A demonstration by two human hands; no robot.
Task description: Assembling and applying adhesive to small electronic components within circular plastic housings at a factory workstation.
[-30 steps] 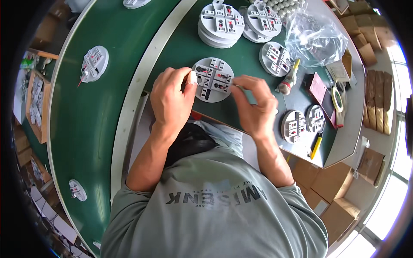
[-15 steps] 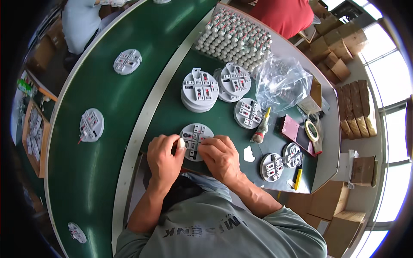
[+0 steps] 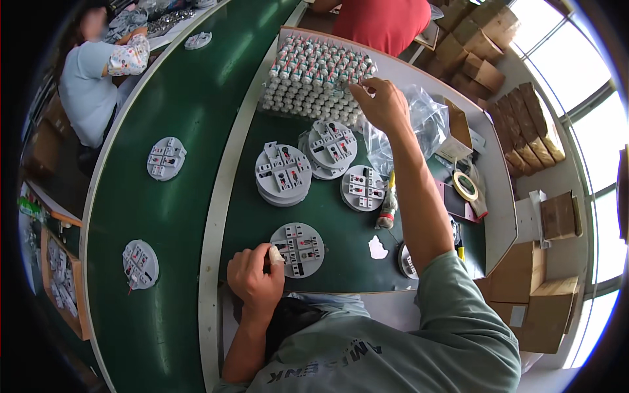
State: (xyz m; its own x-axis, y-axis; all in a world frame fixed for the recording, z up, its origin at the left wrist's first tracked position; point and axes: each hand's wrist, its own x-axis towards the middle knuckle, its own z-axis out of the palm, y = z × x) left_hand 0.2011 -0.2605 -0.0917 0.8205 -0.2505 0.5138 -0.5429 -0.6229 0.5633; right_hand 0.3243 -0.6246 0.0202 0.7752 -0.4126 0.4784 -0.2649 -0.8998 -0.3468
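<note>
In front of me a round white plastic base (image 3: 308, 243) lies on the green bench top, its raised slotted blocks forming a cross. My left hand (image 3: 257, 276) is closed at its left edge, with a white covering on the thumb. My right hand (image 3: 383, 105) is stretched out to the far side, over the right end of the stacked small white round parts with red wires (image 3: 314, 75). Its thumb and forefinger reach down at the parts, apart at their tips. Stacked white bases (image 3: 283, 173) stand beyond, with a second stack (image 3: 333, 145) beside them.
Clear plastic film (image 3: 426, 118) and an open carton (image 3: 455, 131) lie behind my right arm. Another base (image 3: 362, 188), a wrapped tool (image 3: 388, 208) and a tape roll (image 3: 465, 187) are on the bench. A green conveyor (image 3: 177, 216) carries bases (image 3: 166, 159). Co-workers (image 3: 92, 85) sit across.
My right hand has left the base in front of me and reached far forward to the wired parts. The left hand stays at the base. My view has shifted, and conveyor bases appear lower.
</note>
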